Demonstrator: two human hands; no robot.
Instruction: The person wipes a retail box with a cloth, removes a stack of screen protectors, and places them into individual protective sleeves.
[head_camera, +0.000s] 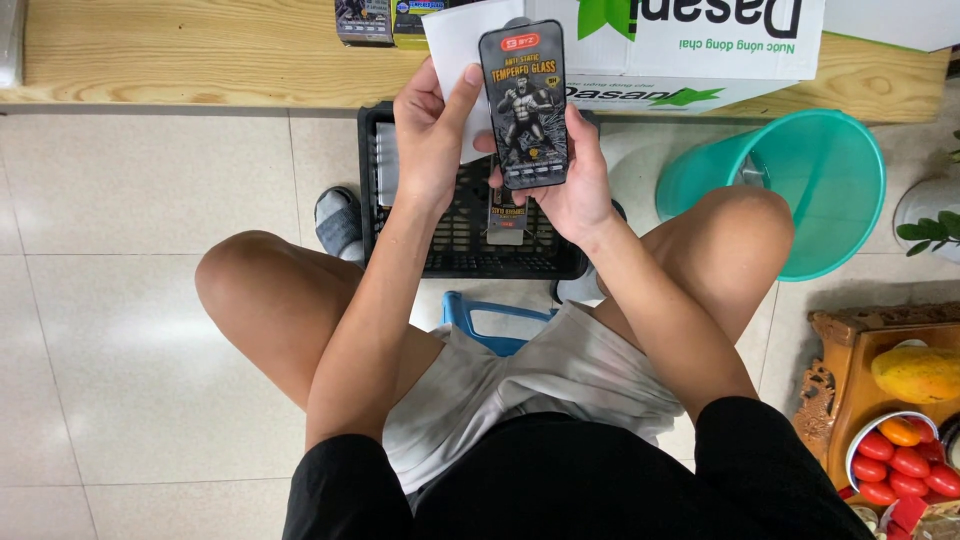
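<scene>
1. Head view: both hands hold a dark rectangular glass screen protector (523, 105) with printed artwork; the left hand (432, 135) pinches its left edge, the right hand (572, 180) cradles its lower right, over a black slatted plastic crate (460, 235).
2. A white cardboard box (700, 45) with green lettering sits on the wooden surface (180, 55); a teal plastic bucket (800, 185) stands to the right, with open tiled floor (120, 330) to the left.

Black printed screen protector (523, 105), upright, held against white sleeve (455, 45), above black crate (470, 235)
</scene>
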